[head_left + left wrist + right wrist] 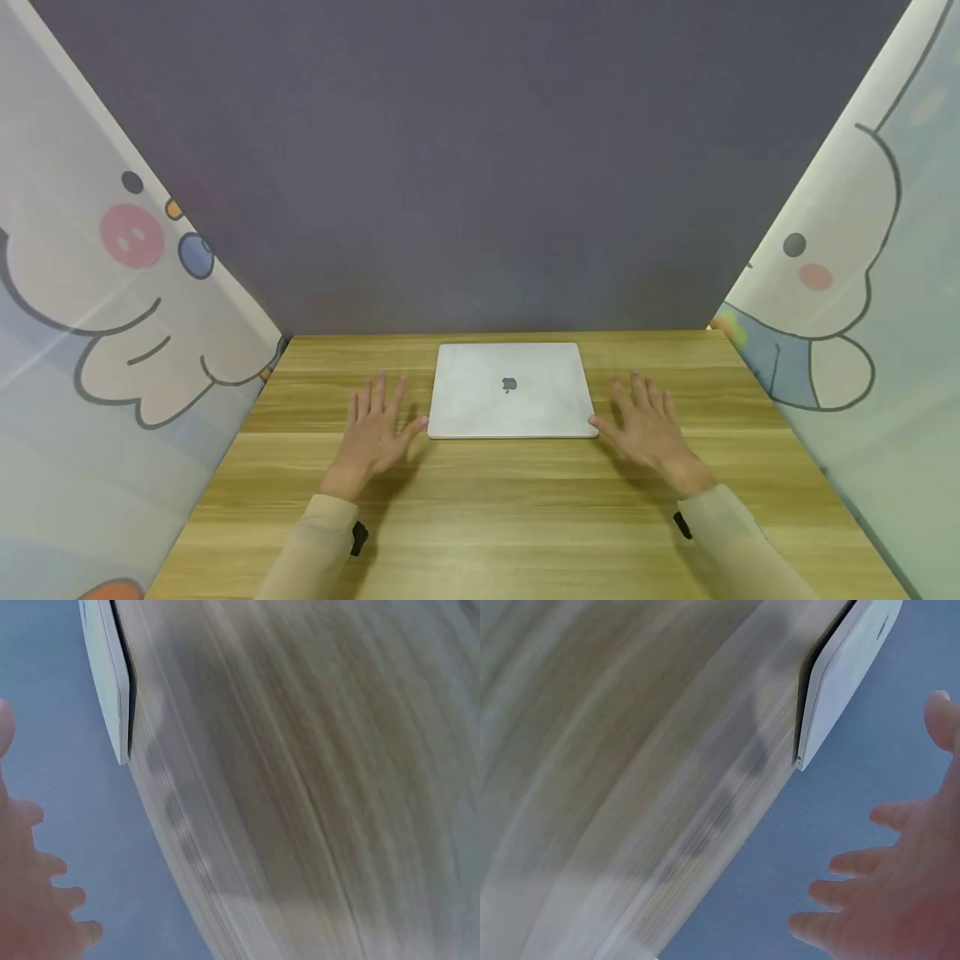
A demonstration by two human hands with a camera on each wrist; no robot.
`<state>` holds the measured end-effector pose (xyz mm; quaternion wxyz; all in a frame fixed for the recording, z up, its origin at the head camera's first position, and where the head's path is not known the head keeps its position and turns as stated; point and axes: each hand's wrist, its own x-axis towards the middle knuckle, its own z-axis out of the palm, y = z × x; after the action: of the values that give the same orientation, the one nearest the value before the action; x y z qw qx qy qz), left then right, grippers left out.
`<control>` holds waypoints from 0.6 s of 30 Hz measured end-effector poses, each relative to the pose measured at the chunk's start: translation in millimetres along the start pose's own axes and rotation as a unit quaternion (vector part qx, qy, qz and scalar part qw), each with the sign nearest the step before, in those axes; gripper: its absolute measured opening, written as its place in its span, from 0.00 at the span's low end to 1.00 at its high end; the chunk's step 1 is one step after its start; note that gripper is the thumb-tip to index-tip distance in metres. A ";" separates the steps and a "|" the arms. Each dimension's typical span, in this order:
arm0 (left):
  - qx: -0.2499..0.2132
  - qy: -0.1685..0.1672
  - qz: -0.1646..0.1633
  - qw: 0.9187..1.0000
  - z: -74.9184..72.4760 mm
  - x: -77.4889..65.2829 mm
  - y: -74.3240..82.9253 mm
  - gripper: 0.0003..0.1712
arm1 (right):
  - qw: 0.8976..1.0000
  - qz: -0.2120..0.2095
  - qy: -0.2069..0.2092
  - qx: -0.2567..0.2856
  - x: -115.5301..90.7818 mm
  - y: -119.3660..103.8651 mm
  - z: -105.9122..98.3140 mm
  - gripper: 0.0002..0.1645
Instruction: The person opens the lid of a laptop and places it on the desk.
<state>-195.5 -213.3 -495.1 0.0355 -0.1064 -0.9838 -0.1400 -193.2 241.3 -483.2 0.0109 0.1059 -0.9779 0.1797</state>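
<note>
A closed silver laptop [480, 408] with a dark apple logo lies flat on the wooden table [510, 517], near its back edge. To its left is my left hand [372, 435], fingers spread and straight, thumb tip right by the laptop's front left corner. My right hand [648, 431] mirrors it on the other side, its thumb overlapping the front right corner in the head view. Both wrist views show the hands raised above the table, with the laptop [109, 690] beyond the left hand [34, 900] and the laptop's other end [840, 682] beyond the right hand [900, 892]. Neither hand holds anything.
A dark grey panel [495, 167] stands along the table's back edge. White cartoon-printed curtains hang at the left [97, 350] and at the right [817, 350]. Each sleeved forearm has a black strap piece [359, 538] at the wrist.
</note>
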 end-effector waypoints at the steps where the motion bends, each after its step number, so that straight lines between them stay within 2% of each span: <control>1: -0.003 0.003 0.004 1.000 0.6 1.5 -0.3 0.50 | 1.000 0.000 0.001 0.002 1.7 0.0 -0.3 0.51; 7: -0.024 0.024 0.029 0.999 3.6 8.1 -0.2 0.47 | 1.000 -0.004 0.008 0.029 9.0 -2.1 -0.5 0.51; 13: -0.065 0.012 0.028 0.997 3.6 11.7 3.4 0.45 | 0.999 -0.002 -0.006 0.052 13.9 -4.2 1.4 0.51; 18: -0.106 0.033 0.023 0.994 4.7 17.2 5.8 0.40 | 0.998 0.003 -0.008 0.066 20.7 -5.8 2.3 0.49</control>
<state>-211.2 -203.1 -496.3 0.0600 -0.1271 -0.9590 -0.2462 -212.2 230.9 -482.1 -0.0041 0.1046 -0.9644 0.2430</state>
